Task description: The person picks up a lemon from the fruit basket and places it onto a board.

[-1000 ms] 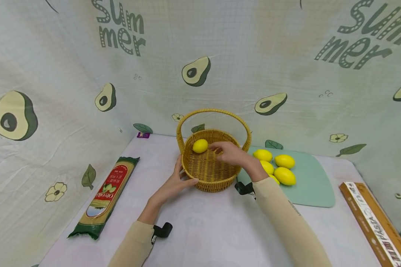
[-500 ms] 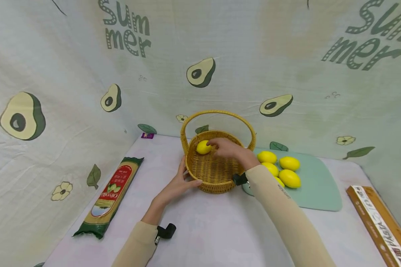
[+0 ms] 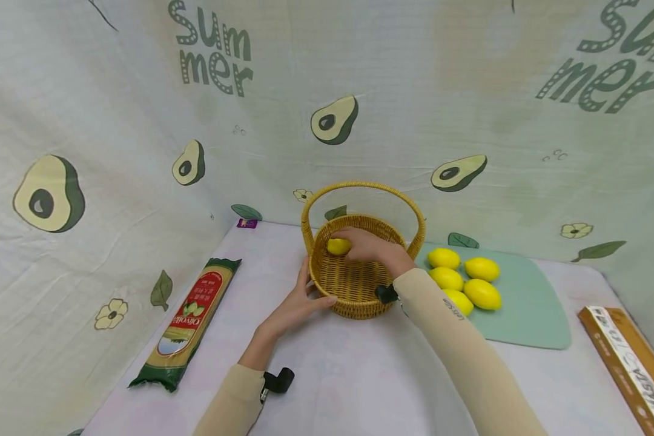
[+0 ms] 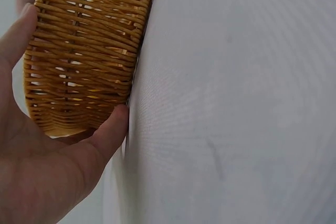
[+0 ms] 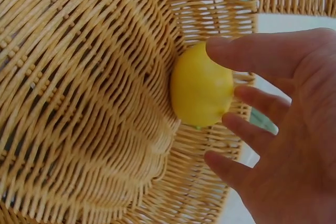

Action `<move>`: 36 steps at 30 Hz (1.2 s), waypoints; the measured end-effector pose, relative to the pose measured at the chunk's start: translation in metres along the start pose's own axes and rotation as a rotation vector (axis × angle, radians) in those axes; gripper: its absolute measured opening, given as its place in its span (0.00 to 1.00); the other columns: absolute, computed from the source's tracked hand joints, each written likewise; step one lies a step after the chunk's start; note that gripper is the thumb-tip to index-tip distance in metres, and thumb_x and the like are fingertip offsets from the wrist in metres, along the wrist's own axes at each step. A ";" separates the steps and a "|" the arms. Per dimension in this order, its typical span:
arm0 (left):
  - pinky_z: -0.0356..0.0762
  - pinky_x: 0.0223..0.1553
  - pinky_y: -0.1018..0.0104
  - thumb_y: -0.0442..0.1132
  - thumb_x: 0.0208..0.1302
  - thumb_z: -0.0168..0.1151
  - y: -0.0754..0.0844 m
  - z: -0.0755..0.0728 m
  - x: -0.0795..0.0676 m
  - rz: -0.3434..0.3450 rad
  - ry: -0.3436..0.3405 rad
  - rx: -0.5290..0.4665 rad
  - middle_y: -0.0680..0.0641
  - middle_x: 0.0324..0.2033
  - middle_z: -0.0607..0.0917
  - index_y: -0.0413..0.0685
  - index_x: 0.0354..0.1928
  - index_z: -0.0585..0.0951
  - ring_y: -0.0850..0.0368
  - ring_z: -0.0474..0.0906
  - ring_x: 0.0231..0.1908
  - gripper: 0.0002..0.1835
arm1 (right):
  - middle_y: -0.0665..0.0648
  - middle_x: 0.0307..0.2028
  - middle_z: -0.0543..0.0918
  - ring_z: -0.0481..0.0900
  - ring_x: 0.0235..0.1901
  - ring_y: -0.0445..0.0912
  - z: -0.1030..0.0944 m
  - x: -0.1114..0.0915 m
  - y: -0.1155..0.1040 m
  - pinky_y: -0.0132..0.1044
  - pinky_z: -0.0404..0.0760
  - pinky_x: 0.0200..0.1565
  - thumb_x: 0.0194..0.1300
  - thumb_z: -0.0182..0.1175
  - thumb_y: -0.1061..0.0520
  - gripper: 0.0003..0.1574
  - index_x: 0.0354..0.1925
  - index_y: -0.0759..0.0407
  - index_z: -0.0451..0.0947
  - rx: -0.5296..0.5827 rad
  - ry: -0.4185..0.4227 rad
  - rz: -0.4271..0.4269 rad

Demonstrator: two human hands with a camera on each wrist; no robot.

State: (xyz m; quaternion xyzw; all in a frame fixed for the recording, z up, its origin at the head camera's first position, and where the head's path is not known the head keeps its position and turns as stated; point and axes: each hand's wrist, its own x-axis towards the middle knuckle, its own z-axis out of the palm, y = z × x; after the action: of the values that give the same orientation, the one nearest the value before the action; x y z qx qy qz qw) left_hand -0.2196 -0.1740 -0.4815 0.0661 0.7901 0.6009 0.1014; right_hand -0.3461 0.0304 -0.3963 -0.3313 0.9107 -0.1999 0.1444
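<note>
A woven basket [image 3: 356, 310] with an arched handle stands on the table. My left hand [image 3: 294, 310] holds it from the front left, thumb and fingers spread along its outer wall. In the left wrist view, that hand [image 4: 52, 166] has one digit near the rim and another low on the wicker [image 4: 89, 51], by the tabletop. Inside the basket one yellow lemon [image 3: 338, 246] lies against the wall. My right hand [image 3: 365, 245] reaches over it. Up close, the right thumb [image 5: 247, 53] touches the lemon [image 5: 199, 85] and the loosely extended fingers [image 5: 249, 129] are right at its side.
Right of the basket, several lemons [image 3: 482, 294] lie on a pale green board [image 3: 528, 315]. A long pasta box [image 3: 627, 363] is at the far right. On the left lie a pasta bag [image 3: 188, 324] and, farther back, a small purple packet [image 3: 247, 223]. Printed cloth [image 3: 381, 79] hangs behind.
My right hand has moved left inside the basket, from beside the lemon to over it. The left hand keeps its place on the basket. The head view has shifted slightly.
</note>
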 end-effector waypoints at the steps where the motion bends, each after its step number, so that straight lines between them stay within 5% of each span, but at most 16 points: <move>1: 0.55 0.74 0.42 0.61 0.53 0.73 0.000 0.000 0.000 0.002 0.001 0.001 0.55 0.79 0.44 0.89 0.72 0.29 0.45 0.51 0.77 0.64 | 0.58 0.75 0.61 0.60 0.74 0.55 0.000 0.000 -0.001 0.52 0.65 0.72 0.61 0.63 0.62 0.43 0.73 0.52 0.65 -0.013 0.003 -0.002; 10: 0.56 0.74 0.42 0.61 0.53 0.74 -0.002 -0.001 0.002 -0.001 0.002 -0.002 0.56 0.79 0.44 0.86 0.73 0.29 0.45 0.50 0.77 0.65 | 0.60 0.76 0.59 0.56 0.76 0.59 -0.001 0.000 -0.007 0.54 0.60 0.74 0.61 0.56 0.64 0.39 0.71 0.54 0.68 -0.203 -0.028 0.010; 19: 0.55 0.73 0.40 0.60 0.54 0.73 -0.002 0.001 0.001 0.020 -0.005 0.011 0.53 0.80 0.41 0.83 0.74 0.27 0.42 0.49 0.77 0.65 | 0.60 0.74 0.63 0.63 0.72 0.57 -0.004 -0.003 -0.011 0.53 0.66 0.70 0.58 0.56 0.65 0.41 0.71 0.53 0.69 -0.177 0.012 0.022; 27: 0.54 0.74 0.42 0.60 0.54 0.73 -0.001 0.001 0.001 0.016 -0.006 -0.009 0.55 0.79 0.42 0.85 0.73 0.27 0.44 0.49 0.77 0.65 | 0.62 0.69 0.68 0.69 0.67 0.56 -0.003 -0.004 -0.008 0.49 0.71 0.66 0.64 0.58 0.64 0.33 0.68 0.58 0.72 -0.304 0.036 0.060; 31: 0.55 0.74 0.42 0.61 0.53 0.73 -0.001 0.000 0.001 0.015 0.004 0.001 0.56 0.79 0.42 0.85 0.73 0.28 0.44 0.50 0.77 0.65 | 0.58 0.65 0.73 0.73 0.60 0.53 -0.005 -0.006 -0.008 0.47 0.75 0.60 0.65 0.58 0.63 0.29 0.65 0.58 0.75 -0.288 0.048 0.054; 36: 0.55 0.74 0.42 0.61 0.53 0.74 -0.004 -0.001 0.000 0.029 -0.001 0.000 0.58 0.79 0.40 0.81 0.75 0.28 0.44 0.49 0.77 0.66 | 0.57 0.66 0.75 0.73 0.63 0.53 -0.003 -0.008 -0.005 0.50 0.72 0.65 0.66 0.58 0.63 0.29 0.65 0.57 0.74 -0.216 0.027 0.063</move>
State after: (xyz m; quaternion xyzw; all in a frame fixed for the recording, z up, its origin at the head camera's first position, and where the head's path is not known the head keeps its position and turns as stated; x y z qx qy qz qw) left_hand -0.2196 -0.1759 -0.4851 0.0781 0.7891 0.6022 0.0931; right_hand -0.3381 0.0329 -0.3905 -0.3136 0.9387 -0.1004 0.1017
